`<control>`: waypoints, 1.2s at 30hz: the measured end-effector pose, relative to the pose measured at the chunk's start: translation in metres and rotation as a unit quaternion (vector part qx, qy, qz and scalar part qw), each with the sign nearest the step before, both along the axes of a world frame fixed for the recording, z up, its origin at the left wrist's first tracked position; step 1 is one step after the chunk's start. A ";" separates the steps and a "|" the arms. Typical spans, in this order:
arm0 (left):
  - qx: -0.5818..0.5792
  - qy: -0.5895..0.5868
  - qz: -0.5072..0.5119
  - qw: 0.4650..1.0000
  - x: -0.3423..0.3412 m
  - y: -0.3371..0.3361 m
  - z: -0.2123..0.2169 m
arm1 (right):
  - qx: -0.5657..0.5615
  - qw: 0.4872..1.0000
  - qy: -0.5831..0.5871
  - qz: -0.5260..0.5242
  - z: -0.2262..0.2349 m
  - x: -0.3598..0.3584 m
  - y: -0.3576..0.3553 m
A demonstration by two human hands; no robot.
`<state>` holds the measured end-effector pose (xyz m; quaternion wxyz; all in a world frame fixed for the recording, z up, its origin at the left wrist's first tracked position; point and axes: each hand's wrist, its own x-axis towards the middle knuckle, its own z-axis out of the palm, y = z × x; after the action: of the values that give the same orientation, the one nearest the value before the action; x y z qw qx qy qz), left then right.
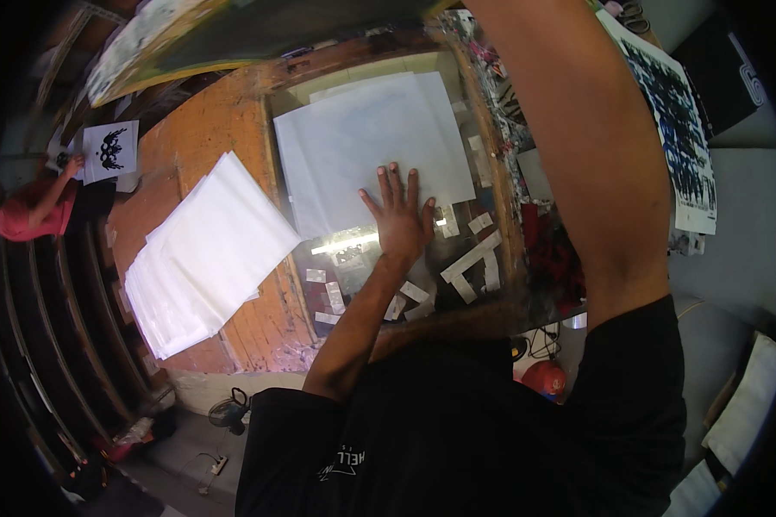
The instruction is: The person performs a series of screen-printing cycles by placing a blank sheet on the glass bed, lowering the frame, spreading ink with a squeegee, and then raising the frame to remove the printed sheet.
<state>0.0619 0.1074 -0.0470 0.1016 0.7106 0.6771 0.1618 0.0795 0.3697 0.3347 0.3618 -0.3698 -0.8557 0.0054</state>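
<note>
My left hand [398, 226] lies palm down with fingers spread on the lower edge of a white sheet [366, 138]. The sheet rests on a dark glassy panel [353, 280] framed in wood, with pieces of pale tape [468, 265] stuck around it. My right arm [595, 146] reaches up and out past the top edge, so its hand is hidden. Across the top, a dark screen-like panel with a yellowish edge [259, 43] is tilted up above the table. Left of the glass sits a fanned stack of white sheets [211, 258].
The wooden table [203, 121] carries the glass. At far left, a person in a red top [39, 211] holds a sheet with a black print [110, 148], beside long dark racks [69, 302]. A blue-black stained sheet [668, 112] hangs at right. A small fan [228, 412] stands below the table.
</note>
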 end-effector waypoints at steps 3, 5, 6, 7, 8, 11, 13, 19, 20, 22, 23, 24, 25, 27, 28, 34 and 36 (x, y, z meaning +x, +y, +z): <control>0.005 -0.057 0.029 0.998 -0.001 0.001 0.014 | -0.009 0.993 0.080 0.082 -0.007 0.008 -0.007; 0.015 -0.166 0.035 0.985 -0.008 0.001 0.043 | -0.018 0.990 0.123 0.071 -0.013 0.018 -0.028; 0.023 -0.248 0.029 0.968 -0.016 0.001 0.074 | -0.005 0.991 0.123 0.049 -0.022 0.023 -0.043; 0.040 -0.308 0.079 0.947 -0.039 -0.017 0.100 | -0.009 0.987 0.141 0.081 -0.044 -0.001 -0.063; 0.070 -0.419 0.079 0.902 -0.044 -0.022 0.126 | 0.022 0.992 0.108 0.058 -0.063 0.008 -0.086; 0.097 -0.708 0.109 0.691 -0.060 -0.064 0.154 | 0.011 0.997 0.065 0.027 -0.119 0.034 -0.167; 0.026 -0.829 0.204 0.521 -0.063 -0.101 0.139 | 0.002 0.999 0.031 0.019 -0.164 0.041 -0.200; -0.160 -0.837 0.362 0.379 -0.074 -0.112 0.058 | -0.125 0.991 -0.042 0.025 -0.269 0.032 -0.146; -0.161 -0.836 0.369 0.372 -0.072 -0.112 0.049 | -0.127 0.990 -0.056 0.025 -0.279 0.026 -0.126; -0.161 -0.833 0.383 0.366 -0.069 -0.113 0.043 | -0.122 0.990 -0.072 0.021 -0.298 0.011 -0.087; -0.161 -0.830 0.389 0.367 -0.068 -0.113 0.042 | -0.116 0.990 -0.075 0.018 -0.306 0.002 -0.067; -0.161 -0.827 0.394 0.368 -0.067 -0.113 0.042 | -0.108 0.991 -0.078 0.013 -0.312 -0.005 -0.050; -0.161 -0.827 0.390 0.372 -0.067 -0.113 0.041 | -0.108 0.990 -0.091 0.001 -0.317 -0.011 -0.037; -0.158 -0.826 0.389 0.376 -0.067 -0.115 0.042 | -0.112 0.987 -0.118 -0.017 -0.332 -0.026 -0.018; -0.156 -0.822 0.391 0.383 -0.066 -0.113 0.044 | -0.098 0.987 -0.123 -0.025 -0.342 -0.029 -0.011; -0.143 -0.806 0.399 0.412 -0.064 -0.117 0.067 | -0.154 0.973 -0.172 -0.018 -0.333 -0.019 -0.079; -0.135 -0.807 0.388 0.423 -0.064 -0.114 0.069 | -0.144 0.981 -0.133 -0.006 -0.324 -0.005 -0.122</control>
<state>-0.0019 -0.0064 0.0224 0.6226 -0.1064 0.5022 0.5906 0.0745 0.2475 0.0110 0.1873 -0.4205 -0.8844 0.0771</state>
